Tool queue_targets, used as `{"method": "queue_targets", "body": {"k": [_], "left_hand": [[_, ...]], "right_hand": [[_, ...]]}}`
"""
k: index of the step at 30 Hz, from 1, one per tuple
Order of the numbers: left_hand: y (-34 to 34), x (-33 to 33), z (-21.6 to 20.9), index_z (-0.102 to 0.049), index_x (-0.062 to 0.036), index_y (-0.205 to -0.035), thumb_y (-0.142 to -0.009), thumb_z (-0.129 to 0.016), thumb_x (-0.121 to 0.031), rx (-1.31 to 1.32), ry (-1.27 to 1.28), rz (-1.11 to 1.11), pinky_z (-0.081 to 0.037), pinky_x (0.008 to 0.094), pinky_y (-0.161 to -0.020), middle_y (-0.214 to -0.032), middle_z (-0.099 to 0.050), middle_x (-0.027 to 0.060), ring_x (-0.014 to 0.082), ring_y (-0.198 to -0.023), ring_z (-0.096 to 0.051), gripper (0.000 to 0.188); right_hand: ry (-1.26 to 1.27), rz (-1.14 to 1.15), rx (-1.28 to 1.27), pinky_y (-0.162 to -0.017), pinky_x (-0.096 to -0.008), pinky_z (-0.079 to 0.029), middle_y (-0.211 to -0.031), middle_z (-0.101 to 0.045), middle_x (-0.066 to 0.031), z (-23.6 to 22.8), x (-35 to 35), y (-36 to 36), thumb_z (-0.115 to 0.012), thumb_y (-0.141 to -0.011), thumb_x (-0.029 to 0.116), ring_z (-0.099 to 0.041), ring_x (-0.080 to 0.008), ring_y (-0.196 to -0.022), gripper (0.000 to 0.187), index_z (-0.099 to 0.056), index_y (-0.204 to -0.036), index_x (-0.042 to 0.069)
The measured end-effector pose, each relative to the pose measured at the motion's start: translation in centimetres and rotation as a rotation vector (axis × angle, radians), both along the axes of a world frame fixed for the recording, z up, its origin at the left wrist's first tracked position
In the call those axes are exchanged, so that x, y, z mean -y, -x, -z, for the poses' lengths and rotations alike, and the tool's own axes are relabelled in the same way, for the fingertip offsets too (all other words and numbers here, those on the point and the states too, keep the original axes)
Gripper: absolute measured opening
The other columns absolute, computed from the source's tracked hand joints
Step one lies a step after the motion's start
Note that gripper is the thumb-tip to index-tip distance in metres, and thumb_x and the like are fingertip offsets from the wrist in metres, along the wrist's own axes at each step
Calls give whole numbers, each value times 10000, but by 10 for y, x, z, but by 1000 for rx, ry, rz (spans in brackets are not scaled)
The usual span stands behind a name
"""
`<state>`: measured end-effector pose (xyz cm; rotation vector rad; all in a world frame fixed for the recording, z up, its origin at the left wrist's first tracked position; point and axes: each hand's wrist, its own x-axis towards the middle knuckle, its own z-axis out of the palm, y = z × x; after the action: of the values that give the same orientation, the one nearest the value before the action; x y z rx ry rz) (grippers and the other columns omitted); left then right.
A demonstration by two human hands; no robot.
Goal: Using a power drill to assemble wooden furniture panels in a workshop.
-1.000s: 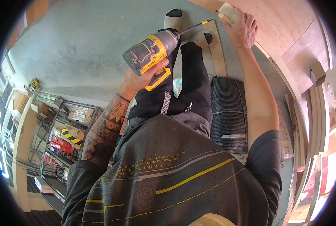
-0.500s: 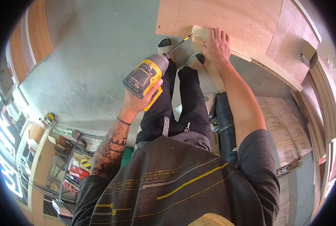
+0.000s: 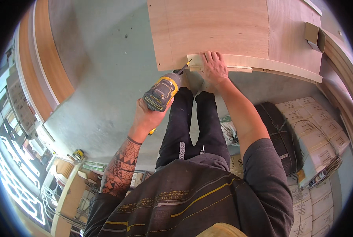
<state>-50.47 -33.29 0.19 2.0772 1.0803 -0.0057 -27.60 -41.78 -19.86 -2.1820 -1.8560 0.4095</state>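
Tipped further forward than 0.5 s ago, the yellow-and-black power drill [image 3: 163, 91] is gripped by the left hand [image 3: 148, 114], its thin bit [image 3: 184, 67] near the end of a long pale wooden strip [image 3: 259, 62]. The right hand [image 3: 215, 70] clasps that strip along the pinkish plywood panel [image 3: 218, 27], presumably for steadiness.

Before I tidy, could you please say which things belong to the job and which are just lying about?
In use:
- Yellow-and-black power driver (left hand)
- Long pale wooden strip (right hand)
- Broad plywood panel

Apparently lying about:
- Strapped white cardboard boxes
- Bulky black bundle
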Motion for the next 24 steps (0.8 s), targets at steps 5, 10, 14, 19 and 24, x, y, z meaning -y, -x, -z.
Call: {"method": "queue_targets", "body": {"k": [5, 10, 14, 19, 24], "left_hand": [[-11, -3, -8, -708, -25, -1035, -913, -763, -269, -120, 62, 64, -598, 423, -744, -930, -759, 150, 342, -826, -742, 279], [5, -2, 8, -705, -10, -1075, -921, -754, -282, -257, -21, 146, -595, 419, -774, -960, -758, 174, 358, -890, -747, 316], [-19, -5, -5, -699, -4, -1067, -882, -748, -247, -255, 137, 35, -592, 439, -774, -934, -750, 202, 400, -898, -732, 309], [-38, -6, -15, -687, 13, -1056, -840, -739, -200, -251, 248, -36, -586, 459, -770, -889, -734, 238, 443, -899, -715, 308], [-28, -7, -13, -706, 8, -1086, -924, -741, -240, -346, 246, 25, -597, 413, -810, -985, -762, 190, 347, -924, -752, 298]], "right_hand": [[-51, 8, -3, -1068, -417, -423, -1121, -578, -66, 5, 7, -1, -779, -737, 320, -567, -241, -1114, 581, -618, -1238, 73], [-67, -2, -30, -1068, -418, -424, -1096, -580, -71, 4, 1, 3, -759, -740, 309, -569, -244, -1092, 560, -618, -1223, 64], [-45, 2, -46, -1069, -425, -429, -1097, -582, -74, 12, 7, 5, -743, -745, 301, -571, -250, -1093, 546, -619, -1217, 56], [-101, -1, -30, -1061, -435, -437, -1105, -575, -75, 14, 10, 9, -719, -752, 283, -561, -251, -1087, 513, -624, -1199, 49], [-106, -1, -61, -1062, -431, -432, -1107, -574, -65, 11, 10, 10, -717, -750, 276, -558, -247, -1081, 482, -628, -1175, 67]]}}
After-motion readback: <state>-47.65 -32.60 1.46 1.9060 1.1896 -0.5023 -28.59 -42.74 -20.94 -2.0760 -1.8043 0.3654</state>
